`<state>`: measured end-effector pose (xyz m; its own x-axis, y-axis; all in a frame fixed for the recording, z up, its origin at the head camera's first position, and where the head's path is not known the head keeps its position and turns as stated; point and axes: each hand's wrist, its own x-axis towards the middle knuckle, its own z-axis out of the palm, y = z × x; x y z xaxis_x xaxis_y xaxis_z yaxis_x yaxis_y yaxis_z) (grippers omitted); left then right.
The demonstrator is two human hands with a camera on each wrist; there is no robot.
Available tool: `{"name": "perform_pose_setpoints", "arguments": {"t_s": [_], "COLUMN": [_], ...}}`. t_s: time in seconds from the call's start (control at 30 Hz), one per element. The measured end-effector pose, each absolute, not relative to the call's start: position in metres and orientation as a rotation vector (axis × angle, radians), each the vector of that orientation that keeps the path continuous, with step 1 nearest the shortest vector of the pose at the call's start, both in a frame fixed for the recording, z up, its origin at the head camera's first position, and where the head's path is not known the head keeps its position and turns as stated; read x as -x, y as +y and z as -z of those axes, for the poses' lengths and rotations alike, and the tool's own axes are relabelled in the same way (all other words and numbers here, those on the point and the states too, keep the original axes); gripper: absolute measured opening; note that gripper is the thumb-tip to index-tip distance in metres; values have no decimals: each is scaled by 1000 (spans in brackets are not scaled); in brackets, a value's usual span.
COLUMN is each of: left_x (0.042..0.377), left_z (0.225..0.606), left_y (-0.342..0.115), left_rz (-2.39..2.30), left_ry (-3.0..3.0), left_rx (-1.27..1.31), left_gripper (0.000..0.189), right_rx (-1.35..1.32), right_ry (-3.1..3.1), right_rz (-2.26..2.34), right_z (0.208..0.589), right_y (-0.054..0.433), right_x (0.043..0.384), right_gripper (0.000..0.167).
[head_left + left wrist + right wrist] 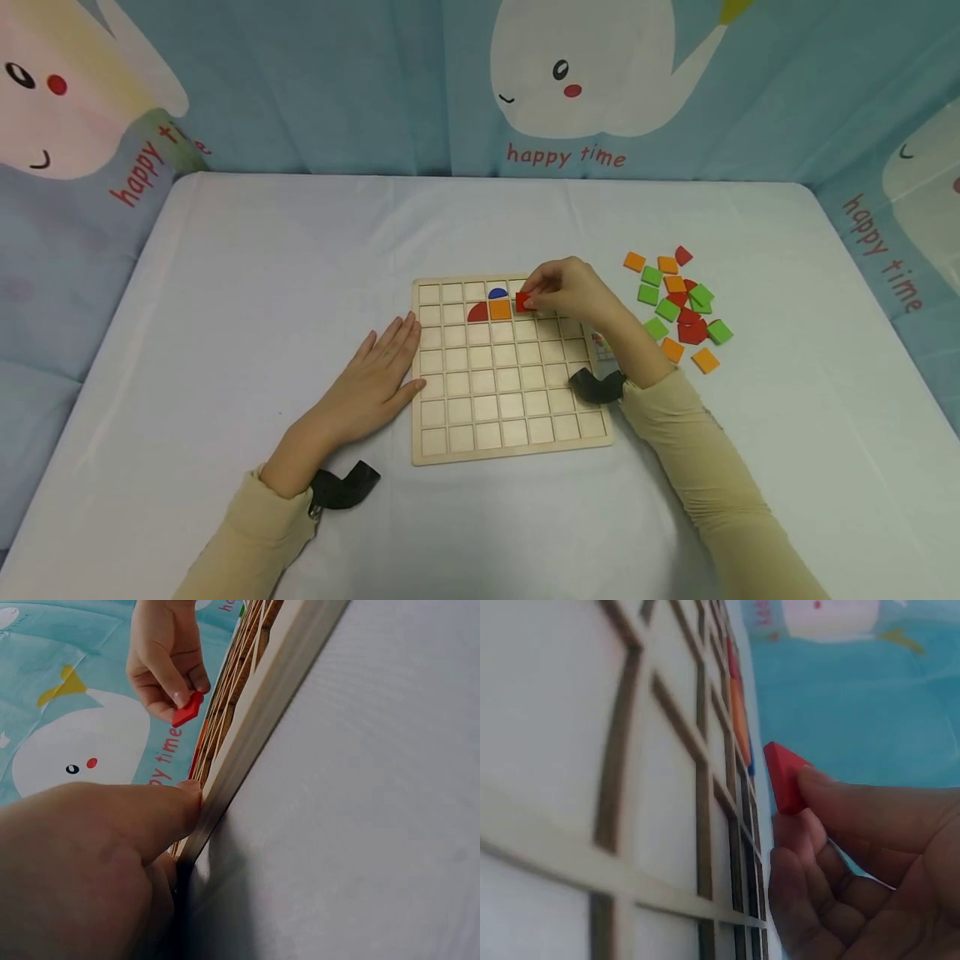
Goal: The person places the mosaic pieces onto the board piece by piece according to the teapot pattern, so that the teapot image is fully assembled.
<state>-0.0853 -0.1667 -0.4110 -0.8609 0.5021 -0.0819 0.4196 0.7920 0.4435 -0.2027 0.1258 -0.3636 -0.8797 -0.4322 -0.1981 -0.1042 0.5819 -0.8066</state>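
A wooden grid board [513, 457] lies on the white table. In its upper rows sit a blue half-round tile [497, 293], a red quarter-round tile [477, 312] and an orange square tile [499, 310]. My right hand [573, 292] pinches a red tile [522, 302] between thumb and fingers, just right of the orange one. The right wrist view shows this red tile [784, 777] held above the grid, apart from it; its full outline is partly covered by the fingers. Along the board's left edge rests my left hand [375, 379], fingers extended, thumb [169, 817] touching the rim.
Loose green, orange and red tiles [667, 309] lie scattered to the right of the board, some overlapping. A small printed piece [602, 346] shows partly beneath my right forearm. A blue curtain [337, 92] with whale pictures stands behind the table [300, 242].
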Motion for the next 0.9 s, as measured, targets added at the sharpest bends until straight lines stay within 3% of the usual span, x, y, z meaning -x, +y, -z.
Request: {"name": "perform_pose_setpoints", "arguments": {"t_s": [0.9], "left_x": [86], "left_z": [409], "left_y": [-166], "left_rz": [-649], "left_ry": [2789], "left_rx": [-742], "left_gripper": [69], "right_rx": [527], "right_ry": [2511], "right_rz": [1029], "right_z": [369], "right_y": [121], "right_x": [205], "right_gripper": [15]}}
